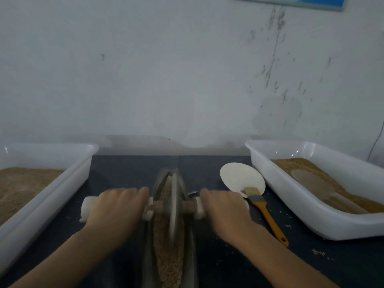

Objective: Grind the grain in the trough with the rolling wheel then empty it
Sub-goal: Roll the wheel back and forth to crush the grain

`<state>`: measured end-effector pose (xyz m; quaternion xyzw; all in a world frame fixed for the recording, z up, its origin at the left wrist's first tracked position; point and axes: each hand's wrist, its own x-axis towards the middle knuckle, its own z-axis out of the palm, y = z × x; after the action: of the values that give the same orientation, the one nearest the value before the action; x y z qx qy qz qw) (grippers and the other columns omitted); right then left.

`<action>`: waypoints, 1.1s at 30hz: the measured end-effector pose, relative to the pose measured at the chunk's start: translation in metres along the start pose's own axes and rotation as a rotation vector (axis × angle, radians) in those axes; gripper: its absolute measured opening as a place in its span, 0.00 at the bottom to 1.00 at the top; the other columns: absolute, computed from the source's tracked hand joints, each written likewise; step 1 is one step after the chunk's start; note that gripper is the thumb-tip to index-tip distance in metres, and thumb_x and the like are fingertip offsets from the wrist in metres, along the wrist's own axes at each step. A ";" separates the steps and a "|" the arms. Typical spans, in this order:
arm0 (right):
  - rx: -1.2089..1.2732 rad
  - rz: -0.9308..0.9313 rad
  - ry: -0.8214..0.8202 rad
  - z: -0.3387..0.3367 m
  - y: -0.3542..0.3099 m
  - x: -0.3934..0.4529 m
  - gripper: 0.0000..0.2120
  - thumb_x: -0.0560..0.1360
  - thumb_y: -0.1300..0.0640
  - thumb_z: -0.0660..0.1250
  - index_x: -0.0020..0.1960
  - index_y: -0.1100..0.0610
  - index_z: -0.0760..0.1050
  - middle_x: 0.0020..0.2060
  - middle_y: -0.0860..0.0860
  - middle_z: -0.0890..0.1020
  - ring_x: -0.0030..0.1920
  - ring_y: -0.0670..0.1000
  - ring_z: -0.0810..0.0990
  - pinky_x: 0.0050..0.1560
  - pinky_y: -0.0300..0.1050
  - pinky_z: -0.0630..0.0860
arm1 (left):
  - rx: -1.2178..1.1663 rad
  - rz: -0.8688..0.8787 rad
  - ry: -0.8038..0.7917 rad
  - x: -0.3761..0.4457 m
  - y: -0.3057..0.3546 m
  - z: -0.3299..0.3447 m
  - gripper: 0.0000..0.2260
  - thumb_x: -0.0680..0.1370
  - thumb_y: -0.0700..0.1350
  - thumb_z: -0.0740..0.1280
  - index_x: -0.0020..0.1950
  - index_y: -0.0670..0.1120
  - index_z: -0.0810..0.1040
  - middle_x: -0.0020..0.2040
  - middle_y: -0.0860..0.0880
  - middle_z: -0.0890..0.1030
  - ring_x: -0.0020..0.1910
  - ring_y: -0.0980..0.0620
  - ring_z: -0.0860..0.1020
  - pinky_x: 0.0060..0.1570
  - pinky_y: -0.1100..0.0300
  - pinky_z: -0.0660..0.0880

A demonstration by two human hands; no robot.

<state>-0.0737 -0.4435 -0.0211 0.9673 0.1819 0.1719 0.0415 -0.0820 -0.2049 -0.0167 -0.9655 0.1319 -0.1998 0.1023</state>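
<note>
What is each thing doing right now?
Left hand: grips the white-wrapped left handle.
Right hand: grips the right handle.
Grey metal rolling wheel: upright in the trough, blurred.
Long dark metal trough: filled with brown grain.
Orange-handled brush: lying idle, bristles on round white disc.
Two white plastic tubs: holding grain.
</note>
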 end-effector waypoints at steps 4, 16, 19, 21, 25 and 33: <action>0.075 -0.036 -0.128 -0.028 -0.011 -0.048 0.09 0.75 0.54 0.62 0.54 0.51 0.66 0.51 0.50 0.77 0.50 0.56 0.77 0.43 0.47 0.66 | -0.143 0.057 -0.156 -0.039 0.004 -0.025 0.13 0.73 0.62 0.62 0.50 0.62 0.60 0.50 0.61 0.71 0.53 0.60 0.73 0.45 0.62 0.63; -0.060 -0.041 0.019 -0.005 -0.006 0.009 0.07 0.74 0.58 0.65 0.51 0.54 0.69 0.46 0.53 0.81 0.44 0.58 0.80 0.37 0.48 0.67 | -0.141 -0.032 -0.151 0.007 -0.007 -0.001 0.11 0.75 0.56 0.64 0.44 0.60 0.60 0.37 0.59 0.67 0.37 0.60 0.67 0.40 0.61 0.63; -0.077 -0.023 0.073 0.004 0.001 0.040 0.10 0.72 0.55 0.68 0.50 0.54 0.71 0.44 0.53 0.82 0.43 0.57 0.81 0.37 0.48 0.70 | -0.072 -0.091 -0.023 0.029 -0.015 0.017 0.10 0.74 0.56 0.64 0.44 0.59 0.62 0.37 0.57 0.70 0.35 0.56 0.69 0.36 0.59 0.63; -0.072 -0.007 0.104 0.008 0.004 0.051 0.11 0.72 0.53 0.69 0.51 0.54 0.71 0.44 0.53 0.82 0.43 0.58 0.81 0.37 0.48 0.70 | -0.011 -0.103 0.033 0.039 -0.016 0.020 0.10 0.73 0.56 0.64 0.43 0.57 0.63 0.39 0.55 0.75 0.38 0.53 0.76 0.34 0.57 0.63; -0.071 0.019 0.101 0.007 0.002 0.041 0.09 0.74 0.55 0.66 0.52 0.54 0.70 0.47 0.52 0.81 0.45 0.57 0.80 0.37 0.47 0.68 | 0.021 -0.061 0.022 0.034 -0.011 0.014 0.11 0.73 0.55 0.65 0.44 0.57 0.61 0.44 0.54 0.79 0.43 0.53 0.78 0.36 0.57 0.64; -0.055 -0.159 0.039 -0.036 -0.016 -0.053 0.18 0.51 0.50 0.77 0.36 0.50 0.73 0.27 0.48 0.75 0.25 0.47 0.74 0.26 0.41 0.68 | -0.171 0.040 -0.124 -0.065 0.004 -0.034 0.13 0.69 0.69 0.56 0.46 0.66 0.58 0.45 0.64 0.68 0.49 0.66 0.70 0.49 0.64 0.66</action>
<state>-0.1381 -0.4472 -0.0064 0.9447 0.2541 0.1920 0.0777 -0.1540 -0.1947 -0.0107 -0.9784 0.1613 -0.1256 0.0316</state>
